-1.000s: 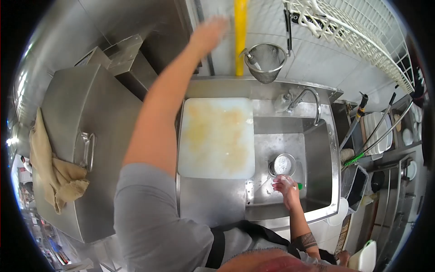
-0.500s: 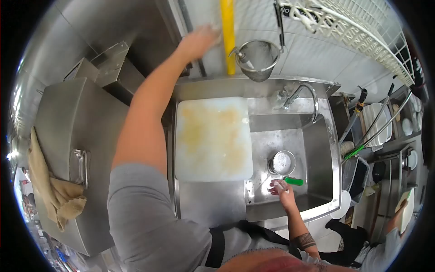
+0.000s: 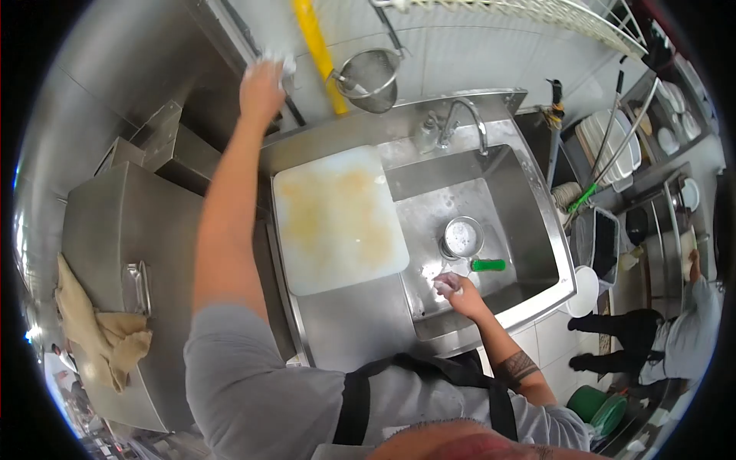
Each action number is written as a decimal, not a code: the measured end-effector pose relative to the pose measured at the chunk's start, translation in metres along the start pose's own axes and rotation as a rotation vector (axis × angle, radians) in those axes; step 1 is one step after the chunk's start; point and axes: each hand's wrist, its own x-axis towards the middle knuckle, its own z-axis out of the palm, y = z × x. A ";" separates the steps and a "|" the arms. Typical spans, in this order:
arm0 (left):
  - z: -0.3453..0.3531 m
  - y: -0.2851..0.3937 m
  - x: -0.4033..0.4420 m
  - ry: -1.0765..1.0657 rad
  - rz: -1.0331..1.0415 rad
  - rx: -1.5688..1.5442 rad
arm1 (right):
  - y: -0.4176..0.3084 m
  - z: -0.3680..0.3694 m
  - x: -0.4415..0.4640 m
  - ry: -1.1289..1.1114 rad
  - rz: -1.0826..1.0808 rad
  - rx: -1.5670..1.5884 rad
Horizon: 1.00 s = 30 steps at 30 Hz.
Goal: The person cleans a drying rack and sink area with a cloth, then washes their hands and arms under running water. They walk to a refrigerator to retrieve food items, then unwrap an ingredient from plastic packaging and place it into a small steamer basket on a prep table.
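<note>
My left hand [image 3: 262, 90] is raised against the wall left of the yellow pipe [image 3: 318, 55]. Its fingers are closed around something whitish, too small to identify. My right hand [image 3: 460, 296] is over the near edge of the sink [image 3: 512, 207], its fingers curled and coated in white foam; what they hold, if anything, is hidden. Just beyond it, a round metal container [image 3: 463, 237] with whitish contents stands on the sink floor. A green object [image 3: 488, 265] lies beside that container. The stained white cutting board [image 3: 337, 222] lies left of the sink.
A mesh strainer [image 3: 369, 78] hangs on the wall, near the curved faucet [image 3: 475, 123]. A tan cloth [image 3: 107, 330] drapes over the steel unit at left. Another person [image 3: 675, 337] is at the far right, by shelves and containers.
The view has shifted and turned. My left hand has moved leftward along the wall, and a whitish thing now shows at its fingers. My right hand has uncovered the green object.
</note>
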 end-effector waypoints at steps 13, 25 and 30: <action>-0.155 0.448 -0.205 -0.607 -0.152 -1.045 | 0.039 -0.021 0.083 0.156 -0.037 0.375; -0.159 0.458 -0.251 -0.836 -0.449 -0.610 | 0.250 -0.065 0.287 -0.161 -0.160 -1.008; -0.155 0.470 -0.250 -0.994 -0.537 -0.450 | 0.160 -0.088 0.245 -0.321 -0.153 -1.020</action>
